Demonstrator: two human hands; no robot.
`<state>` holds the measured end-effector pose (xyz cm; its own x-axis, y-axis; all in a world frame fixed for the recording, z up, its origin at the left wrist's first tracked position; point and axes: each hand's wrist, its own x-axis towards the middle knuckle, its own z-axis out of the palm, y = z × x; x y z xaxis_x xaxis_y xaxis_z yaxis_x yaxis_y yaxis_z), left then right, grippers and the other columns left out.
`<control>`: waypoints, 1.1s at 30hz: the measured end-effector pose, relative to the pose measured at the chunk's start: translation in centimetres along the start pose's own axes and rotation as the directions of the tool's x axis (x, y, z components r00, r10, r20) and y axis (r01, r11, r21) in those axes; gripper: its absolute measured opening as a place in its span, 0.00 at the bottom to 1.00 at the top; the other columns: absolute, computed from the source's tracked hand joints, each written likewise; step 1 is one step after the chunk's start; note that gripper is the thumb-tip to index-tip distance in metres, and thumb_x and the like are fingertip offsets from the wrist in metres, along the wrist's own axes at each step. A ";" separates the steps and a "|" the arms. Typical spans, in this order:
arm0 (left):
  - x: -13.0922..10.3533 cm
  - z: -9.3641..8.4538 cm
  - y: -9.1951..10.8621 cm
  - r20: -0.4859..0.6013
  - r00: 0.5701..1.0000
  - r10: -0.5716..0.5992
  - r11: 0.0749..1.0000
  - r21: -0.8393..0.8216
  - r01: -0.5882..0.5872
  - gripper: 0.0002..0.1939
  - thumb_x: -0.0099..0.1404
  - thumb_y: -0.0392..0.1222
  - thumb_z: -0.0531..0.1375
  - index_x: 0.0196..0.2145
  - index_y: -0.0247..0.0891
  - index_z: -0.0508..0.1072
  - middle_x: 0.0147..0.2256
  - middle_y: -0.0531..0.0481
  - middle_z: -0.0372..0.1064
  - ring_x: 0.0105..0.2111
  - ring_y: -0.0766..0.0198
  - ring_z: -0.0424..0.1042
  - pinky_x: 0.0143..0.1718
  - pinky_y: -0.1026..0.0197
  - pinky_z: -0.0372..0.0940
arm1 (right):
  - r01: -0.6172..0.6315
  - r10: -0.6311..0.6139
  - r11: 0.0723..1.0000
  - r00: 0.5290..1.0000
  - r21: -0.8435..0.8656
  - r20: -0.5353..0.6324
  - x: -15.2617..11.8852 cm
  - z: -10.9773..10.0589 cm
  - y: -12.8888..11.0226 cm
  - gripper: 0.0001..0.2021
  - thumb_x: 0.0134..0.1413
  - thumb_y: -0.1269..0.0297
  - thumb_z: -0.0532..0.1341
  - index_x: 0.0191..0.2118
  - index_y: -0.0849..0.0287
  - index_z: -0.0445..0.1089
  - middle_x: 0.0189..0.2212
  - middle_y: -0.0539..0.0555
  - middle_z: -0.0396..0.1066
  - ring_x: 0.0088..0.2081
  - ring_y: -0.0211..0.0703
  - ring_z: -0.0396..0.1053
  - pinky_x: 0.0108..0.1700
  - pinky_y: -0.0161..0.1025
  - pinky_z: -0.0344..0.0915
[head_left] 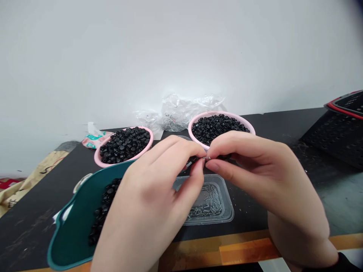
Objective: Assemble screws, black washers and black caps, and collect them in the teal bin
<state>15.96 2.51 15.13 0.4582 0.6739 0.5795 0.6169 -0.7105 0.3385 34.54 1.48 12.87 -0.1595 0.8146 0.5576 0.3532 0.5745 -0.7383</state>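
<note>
Both hands meet at the centre, their fingertips pinched on a small metal spring (206, 158). My left hand (159, 185) grips its left end between thumb and forefinger. From the other side my right hand (255, 166) pinches the right end. Something dark shows partly behind the fingers of each hand, too hidden to make out. Below the fingertips, a clear plastic container (230, 204) holds many small metal springs (214, 200). A teal scoop-shaped tray (70, 226) with black round parts (109, 196) is at the left, partly covered by my left hand.
Two pink baskets, one at the left (151, 138) and one at the back right (251, 126), hold small black parts. Crumpled clear plastic bags (181, 111) lie against the wall. A black crate (337, 132) with a red rim stands at the right. Orange tape runs along the table's front edge (246, 251).
</note>
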 end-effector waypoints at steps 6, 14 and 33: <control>-0.5 0.2 -0.2 -0.033 0.999 -0.013 1.000 0.008 0.014 0.12 0.73 0.34 0.57 0.49 0.50 0.70 0.43 0.62 0.76 0.38 0.71 0.75 0.43 0.69 0.71 | 0.039 -0.041 0.999 0.997 -0.033 -0.058 -0.4 0.0 0.0 0.05 0.65 0.71 0.65 0.37 0.56 0.77 0.36 0.49 0.79 0.38 0.37 0.74 0.38 0.33 0.70; -1.0 0.0 -0.4 -0.029 0.999 -0.032 0.999 -0.021 0.031 0.12 0.73 0.36 0.58 0.49 0.54 0.69 0.43 0.66 0.76 0.39 0.74 0.77 0.43 0.74 0.71 | 0.077 -0.082 0.995 0.993 -0.057 -0.088 -0.3 0.0 -0.1 0.05 0.64 0.71 0.65 0.37 0.55 0.77 0.34 0.48 0.79 0.36 0.37 0.74 0.36 0.33 0.72; -0.7 0.1 -0.1 -0.108 0.994 -0.012 0.999 0.050 0.017 0.08 0.73 0.36 0.59 0.46 0.49 0.71 0.42 0.63 0.77 0.39 0.72 0.77 0.44 0.72 0.72 | -0.109 0.105 0.980 0.994 0.169 0.030 0.0 -0.9 0.9 0.13 0.65 0.70 0.65 0.49 0.48 0.82 0.45 0.53 0.79 0.48 0.45 0.77 0.43 0.37 0.77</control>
<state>15.62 2.13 14.64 0.3791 0.6563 0.6523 0.6561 -0.6877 0.3107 35.70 1.92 12.62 -0.1487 0.8725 0.4654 0.2079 0.4877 -0.8479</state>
